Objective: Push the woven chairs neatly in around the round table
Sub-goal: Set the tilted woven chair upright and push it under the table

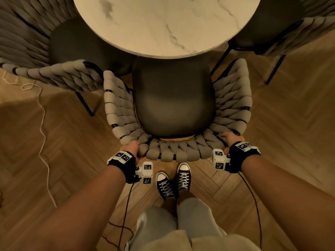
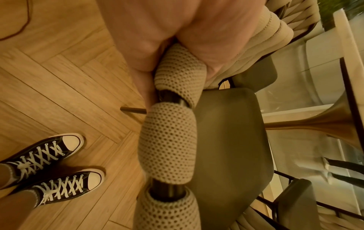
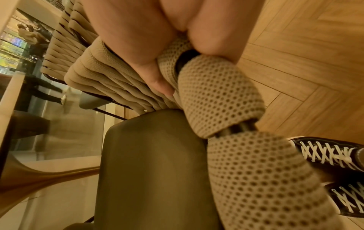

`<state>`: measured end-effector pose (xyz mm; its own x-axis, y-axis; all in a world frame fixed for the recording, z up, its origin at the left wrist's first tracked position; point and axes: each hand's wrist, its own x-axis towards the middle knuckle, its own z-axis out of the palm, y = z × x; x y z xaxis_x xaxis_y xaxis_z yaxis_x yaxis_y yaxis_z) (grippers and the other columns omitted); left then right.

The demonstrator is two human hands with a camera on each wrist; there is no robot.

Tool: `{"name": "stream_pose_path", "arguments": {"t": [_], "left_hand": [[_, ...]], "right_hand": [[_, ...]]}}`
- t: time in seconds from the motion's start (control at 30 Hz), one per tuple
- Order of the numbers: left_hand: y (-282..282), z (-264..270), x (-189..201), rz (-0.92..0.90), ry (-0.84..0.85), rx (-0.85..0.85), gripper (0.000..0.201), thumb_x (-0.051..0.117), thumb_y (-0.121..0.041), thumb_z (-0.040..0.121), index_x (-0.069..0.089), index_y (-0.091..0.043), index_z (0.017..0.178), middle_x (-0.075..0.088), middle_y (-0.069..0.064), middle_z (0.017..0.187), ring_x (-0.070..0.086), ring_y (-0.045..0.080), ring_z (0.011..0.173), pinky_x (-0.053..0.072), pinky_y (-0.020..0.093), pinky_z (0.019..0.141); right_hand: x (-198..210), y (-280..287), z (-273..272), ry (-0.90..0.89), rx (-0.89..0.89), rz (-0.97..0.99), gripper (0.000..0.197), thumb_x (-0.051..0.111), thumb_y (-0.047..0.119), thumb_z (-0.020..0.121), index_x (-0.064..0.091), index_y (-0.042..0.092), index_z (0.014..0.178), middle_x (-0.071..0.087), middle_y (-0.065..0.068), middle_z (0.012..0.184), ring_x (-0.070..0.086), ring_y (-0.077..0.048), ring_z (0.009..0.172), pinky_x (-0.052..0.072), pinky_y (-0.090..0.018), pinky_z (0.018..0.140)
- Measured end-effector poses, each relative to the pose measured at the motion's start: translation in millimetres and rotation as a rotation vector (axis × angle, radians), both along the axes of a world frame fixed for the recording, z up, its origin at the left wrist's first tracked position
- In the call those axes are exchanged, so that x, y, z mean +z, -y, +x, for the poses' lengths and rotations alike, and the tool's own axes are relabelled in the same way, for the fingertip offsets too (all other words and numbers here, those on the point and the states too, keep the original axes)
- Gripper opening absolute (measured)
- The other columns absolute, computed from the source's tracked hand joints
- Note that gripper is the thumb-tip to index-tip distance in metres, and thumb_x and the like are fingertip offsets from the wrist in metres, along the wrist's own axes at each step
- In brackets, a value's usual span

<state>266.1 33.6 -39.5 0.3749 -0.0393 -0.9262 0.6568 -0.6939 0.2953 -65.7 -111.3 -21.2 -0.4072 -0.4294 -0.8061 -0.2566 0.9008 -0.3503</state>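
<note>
Counted: three chairs [image 1: 174,105] [image 1: 45,51] [image 1: 282,29], one table [image 1: 163,24], two hands [image 1: 129,148] [image 1: 230,138], two sneakers [image 1: 165,185] [image 1: 184,177], one white cord [image 1: 42,124].

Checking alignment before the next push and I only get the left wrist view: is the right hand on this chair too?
Observer: Yes, the right hand grips the backrest rim of the middle chair, opposite the left hand.
Operator: How far in is the seat?
Observer: Only its front edge sits under the round table; most of the seat shows.
Operator: Neighbours in the way?
Observer: The left chair has its armrest close beside this chair's left arm; whether they touch, I cannot tell.
Operator: Anything on the floor?
Observer: A white cord lies left of the chairs.
</note>
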Motion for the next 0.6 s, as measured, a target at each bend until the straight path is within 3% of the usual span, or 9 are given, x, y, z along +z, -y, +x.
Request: {"name": "stream_pose_path", "arguments": {"t": [0.07,0.1,0.27,0.37,0.4,0.5,0.53,0.6], "left_hand": [[0,2,0,0.011,0.017,0.049,0.025,0.063,-0.013,0.088,0.061,-0.012,0.113,0.069,0.015,0.105,0.067,0.034,0.084,0.057,0.044,0.057],[0,4,-1,0.021,0.022,0.025,0.027,0.064,-0.014,0.087,0.062,-0.012,0.113,0.069,0.015,0.105,0.067,0.034,0.085,0.058,0.043,0.057],[-2,0,-2,0.058,0.067,0.019,0.034,0.07,-0.018,0.079,0.064,-0.009,0.111,0.07,0.015,0.103,0.068,0.037,0.091,0.06,0.053,0.082],[-1,-6,6,0.034,0.083,0.034,0.023,0.069,-0.013,0.087,0.057,-0.011,0.106,0.064,0.014,0.089,0.064,0.033,0.077,0.059,0.048,0.068],[-1,-5,7,0.033,0.076,0.043,0.023,0.067,-0.012,0.088,0.057,-0.011,0.108,0.064,0.014,0.088,0.064,0.033,0.076,0.058,0.046,0.062],[0,-2,6,0.029,0.092,0.029,0.026,0.063,-0.013,0.089,0.059,-0.011,0.114,0.068,0.015,0.097,0.067,0.034,0.079,0.057,0.043,0.054],[0,-1,5,0.028,0.093,0.033,0.027,0.061,-0.014,0.09,0.059,-0.011,0.117,0.068,0.016,0.102,0.067,0.034,0.081,0.058,0.043,0.056],[-1,0,6,0.041,0.09,0.031,0.032,0.06,-0.015,0.09,0.058,-0.011,0.122,0.068,0.017,0.109,0.069,0.037,0.086,0.06,0.046,0.063]], "right_hand": [[1,-2,2,-0.028,-0.046,-0.02,0.067,0.075,0.022,0.078,0.048,0.007,0.139,0.06,-0.013,0.111,0.055,-0.026,0.066,0.047,-0.034,0.054],[2,0,2,-0.024,-0.038,-0.022,0.068,0.074,0.022,0.079,0.047,0.006,0.14,0.058,-0.013,0.111,0.052,-0.024,0.063,0.043,-0.032,0.051],[5,-1,6,-0.008,-0.101,-0.031,0.074,0.077,0.023,0.074,0.047,0.008,0.14,0.062,-0.015,0.128,0.058,-0.032,0.086,0.05,-0.039,0.068],[10,-2,6,0.035,-0.092,-0.022,0.063,0.072,0.016,0.084,0.046,0.006,0.14,0.059,-0.009,0.119,0.055,-0.029,0.089,0.042,-0.03,0.052],[11,-3,6,0.048,-0.092,-0.019,0.059,0.069,0.014,0.086,0.047,0.005,0.139,0.058,-0.009,0.118,0.056,-0.03,0.092,0.043,-0.03,0.053],[5,-6,6,0.072,-0.036,0.034,0.052,0.068,0.017,0.083,0.055,0.001,0.131,0.06,-0.017,0.134,0.061,-0.039,0.115,0.053,-0.042,0.08],[7,-8,7,0.076,-0.029,0.034,0.053,0.067,0.018,0.083,0.055,0.002,0.132,0.06,-0.017,0.134,0.062,-0.04,0.112,0.054,-0.043,0.08],[13,-9,8,0.044,-0.035,0.009,0.055,0.067,0.016,0.088,0.048,0.004,0.138,0.057,-0.01,0.119,0.06,-0.029,0.078,0.048,-0.036,0.057]]}}
